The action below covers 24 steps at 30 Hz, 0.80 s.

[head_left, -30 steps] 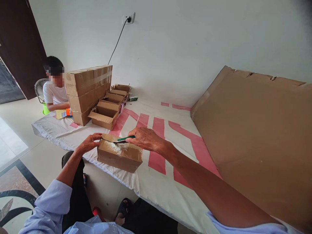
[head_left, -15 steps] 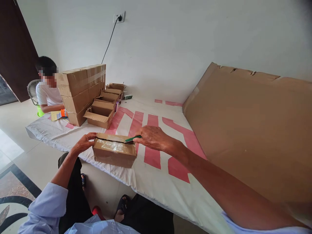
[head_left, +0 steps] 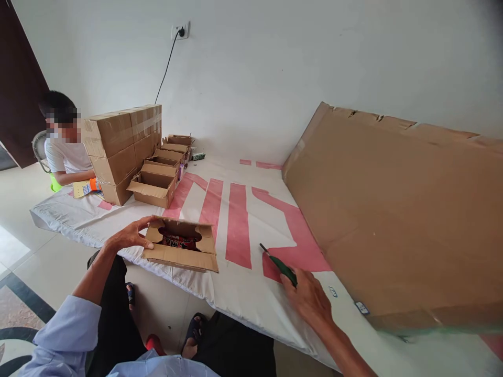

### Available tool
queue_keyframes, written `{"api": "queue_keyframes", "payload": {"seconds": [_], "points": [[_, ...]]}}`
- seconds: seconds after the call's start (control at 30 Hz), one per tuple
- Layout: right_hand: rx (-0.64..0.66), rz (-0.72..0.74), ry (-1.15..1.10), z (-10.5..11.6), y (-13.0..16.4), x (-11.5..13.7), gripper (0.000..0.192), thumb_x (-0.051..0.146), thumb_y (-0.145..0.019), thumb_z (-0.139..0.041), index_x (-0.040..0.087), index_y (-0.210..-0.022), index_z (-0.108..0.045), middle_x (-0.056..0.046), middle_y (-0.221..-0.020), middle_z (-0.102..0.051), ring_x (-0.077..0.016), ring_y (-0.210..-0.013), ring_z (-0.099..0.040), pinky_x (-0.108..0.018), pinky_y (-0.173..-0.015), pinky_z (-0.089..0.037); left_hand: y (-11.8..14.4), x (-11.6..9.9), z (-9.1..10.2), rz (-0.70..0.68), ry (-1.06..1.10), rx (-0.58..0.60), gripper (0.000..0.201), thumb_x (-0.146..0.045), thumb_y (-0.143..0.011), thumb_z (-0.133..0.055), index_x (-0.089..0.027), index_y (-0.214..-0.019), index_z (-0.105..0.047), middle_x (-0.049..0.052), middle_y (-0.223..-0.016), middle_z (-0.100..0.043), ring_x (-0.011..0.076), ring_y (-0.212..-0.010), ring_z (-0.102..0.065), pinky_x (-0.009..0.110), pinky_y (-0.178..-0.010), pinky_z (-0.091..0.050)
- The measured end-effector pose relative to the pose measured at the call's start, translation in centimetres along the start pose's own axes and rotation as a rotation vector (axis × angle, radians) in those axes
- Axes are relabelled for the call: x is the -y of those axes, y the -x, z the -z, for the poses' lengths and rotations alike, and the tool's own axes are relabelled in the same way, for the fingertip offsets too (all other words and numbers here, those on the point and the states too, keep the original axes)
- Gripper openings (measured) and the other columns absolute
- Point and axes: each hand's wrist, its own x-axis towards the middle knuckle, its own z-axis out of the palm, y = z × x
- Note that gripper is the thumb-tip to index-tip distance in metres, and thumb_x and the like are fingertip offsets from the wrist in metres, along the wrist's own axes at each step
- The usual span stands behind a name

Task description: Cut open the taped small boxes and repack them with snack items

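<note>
A small cardboard box [head_left: 178,257] lies near the front edge of the white and pink sheet [head_left: 236,283], its top flaps spread open over red packets inside. My left hand [head_left: 128,235] holds the box's left flap and end. My right hand [head_left: 308,298] is down to the right of the box, low over the sheet, gripping a green-handled utility knife [head_left: 279,264] whose blade points up and left toward the box, about a hand's width from it.
A big flat cardboard sheet [head_left: 393,220] leans against the wall on the right. At the far left stand stacked sealed cartons [head_left: 120,149] and several open small boxes [head_left: 155,183]. A person [head_left: 65,144] sits behind them. A cable runs from a wall socket [head_left: 179,30].
My right hand drew the knife off the box top and swung down to the right. The taped flaps now stand open, showing the contents. The view shifted slightly.
</note>
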Motion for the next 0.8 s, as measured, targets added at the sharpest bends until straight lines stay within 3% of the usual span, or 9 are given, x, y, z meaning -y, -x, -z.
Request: {"api": "queue_keyframes", "payload": {"seconds": [0.1, 0.2, 0.33, 0.4, 0.57, 0.67, 0.8], "points": [[0.042, -0.066, 0.011, -1.4, 0.8, -1.1, 0.053, 0.050, -0.091, -0.039, 0.016, -0.117, -0.070, -0.026, -0.115, -0.071, -0.0456, -0.113, -0.066, -0.059, -0.092, -0.055, -0.2, 0.4, 0.1, 0.056, -0.066, 0.035, 0.131, -0.047, -0.059, -0.101, -0.032, -0.170, -0.034, 0.018, -0.169, -0.044, 0.0440, -0.153, -0.045, 0.053, -0.111, -0.053], [-0.014, 0.018, -0.131, 0.0, -0.8, 1.7, 0.054, 0.055, -0.090, -0.045, 0.017, -0.121, -0.068, -0.024, -0.121, -0.069, -0.0430, -0.122, -0.062, -0.058, -0.098, -0.054, -0.8, 0.6, -0.2, 0.049, -0.186, 0.016, 0.141, -0.047, -0.054, -0.103, -0.031, -0.172, -0.028, 0.018, -0.168, -0.042, 0.0433, -0.153, -0.043, 0.055, -0.116, -0.049], [-0.054, 0.263, -0.395, 2.3, -2.6, 9.8, 0.048, 0.056, -0.095, -0.052, 0.021, -0.125, -0.064, -0.018, -0.129, -0.067, -0.0339, -0.125, -0.062, -0.049, -0.104, -0.054, -1.2, 0.7, -0.7, 0.016, -0.319, -0.039, 0.142, -0.048, -0.050, -0.104, -0.025, -0.170, -0.032, 0.018, -0.158, -0.047, 0.0420, -0.149, -0.045, 0.057, -0.127, -0.035], [-0.015, 0.399, -0.443, 2.9, -2.5, 14.3, 0.045, 0.052, -0.096, -0.056, 0.021, -0.127, -0.063, -0.017, -0.130, -0.067, -0.0321, -0.127, -0.061, -0.049, -0.111, -0.049, -1.1, 0.6, -1.1, 0.000, -0.347, -0.051, 0.138, -0.049, -0.051, -0.103, -0.025, -0.168, -0.035, 0.016, -0.153, -0.049, 0.0407, -0.145, -0.047, 0.056, -0.127, -0.036], [0.134, 0.459, -0.255, 3.2, -1.6, 22.7, 0.046, 0.043, -0.090, -0.068, 0.025, -0.132, -0.062, -0.014, -0.138, -0.064, -0.0338, -0.124, -0.061, -0.046, -0.098, -0.053, 0.2, 0.3, -2.5, 0.004, -0.381, -0.107, 0.133, -0.050, -0.047, -0.104, -0.024, -0.162, -0.043, 0.014, -0.142, -0.052, 0.0384, -0.133, -0.055, 0.055, -0.120, -0.045], [0.208, 0.437, -0.064, 3.4, -2.0, 24.7, 0.047, 0.024, -0.085, -0.067, 0.023, -0.132, -0.062, -0.014, -0.136, -0.066, -0.0331, -0.123, -0.061, -0.041, -0.091, -0.051, 0.9, 0.1, -3.2, 0.022, -0.365, -0.131, 0.137, -0.057, -0.049, -0.103, -0.024, -0.165, -0.038, 0.015, -0.147, -0.048, 0.0399, -0.138, -0.052, 0.056, -0.122, -0.043], [0.261, 0.415, -0.085, 4.3, -3.3, 23.8, 0.039, 0.016, -0.090, -0.053, 0.024, -0.126, -0.065, -0.010, -0.134, -0.070, -0.0273, -0.117, -0.066, -0.034, -0.083, -0.050, 1.4, -0.2, -3.9, 0.058, -0.346, -0.116, 0.141, -0.064, -0.053, -0.100, -0.022, -0.169, -0.031, 0.017, -0.155, -0.043, 0.0426, -0.147, -0.045, 0.056, -0.127, -0.037]]}}
